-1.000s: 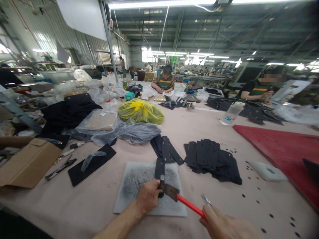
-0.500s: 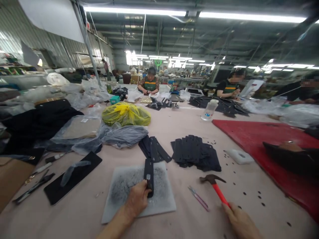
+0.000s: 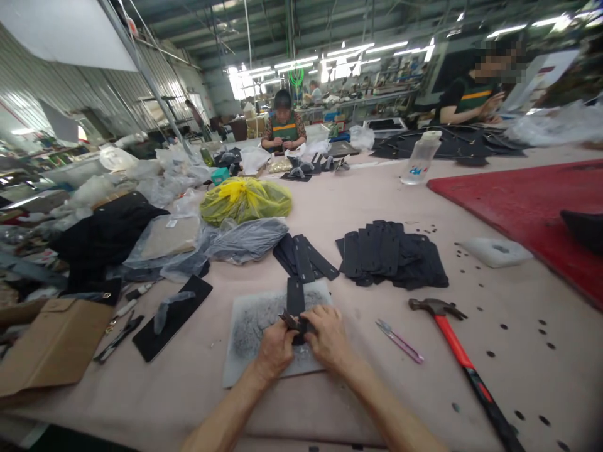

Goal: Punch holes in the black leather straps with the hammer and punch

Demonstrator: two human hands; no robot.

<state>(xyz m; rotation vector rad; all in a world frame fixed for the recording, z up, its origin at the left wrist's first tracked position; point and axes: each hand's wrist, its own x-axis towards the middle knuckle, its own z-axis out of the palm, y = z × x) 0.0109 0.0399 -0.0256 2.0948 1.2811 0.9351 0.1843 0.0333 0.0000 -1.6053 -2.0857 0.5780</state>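
My left hand [image 3: 277,346] is closed around a dark metal punch [image 3: 288,319], which now lies tilted over the board. Close beside it, my right hand [image 3: 327,333] pinches the near end of a black strip [image 3: 296,295]; the fingers hide part of that end. The strip's far end rests on a white cutting board [image 3: 240,364] smudged with black marks. To the right, a claw hammer [image 3: 455,339] with a red and black handle lies on the table. Thread snips [image 3: 400,342] with pink handles lie between the board and the hammer.
Beyond the board are a few loose black strips [image 3: 304,260] and a bigger pile of strips [image 3: 391,254]. A yellow bag [image 3: 247,201], a clear bottle [image 3: 421,160], a white block [image 3: 497,252] and a red board [image 3: 527,201] surround them. A cardboard box [image 3: 56,342] stands left. Co-workers sit across the table.
My right hand has let go of the hammer, now lying on the table, and come to the strip. The punch has gone from upright to tilted in my left hand. The view has shifted.
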